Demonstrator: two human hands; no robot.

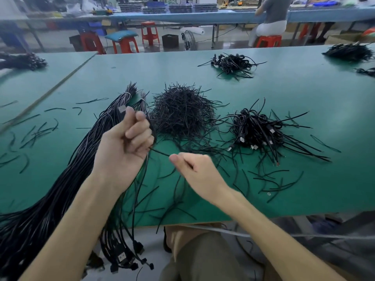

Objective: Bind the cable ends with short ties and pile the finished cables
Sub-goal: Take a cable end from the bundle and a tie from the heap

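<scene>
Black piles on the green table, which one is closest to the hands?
The bushy middle pile of short ties, just behind the left hand; the others lie farther right or far back.

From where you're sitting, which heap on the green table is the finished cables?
Start at the green table and find the big bristly mound of short ties in its middle. The finished pile lies just right of it, nearer than the small heap farther back. Unlike the mound, it shows silver plugs among coiled cables.

Behind the green tabletop (304, 94) stand red plastic stools (149, 32), one carrying a teal cushion (121, 35). A person in a grey top (276, 9) sits at the far blue tabletop (182, 17).
</scene>
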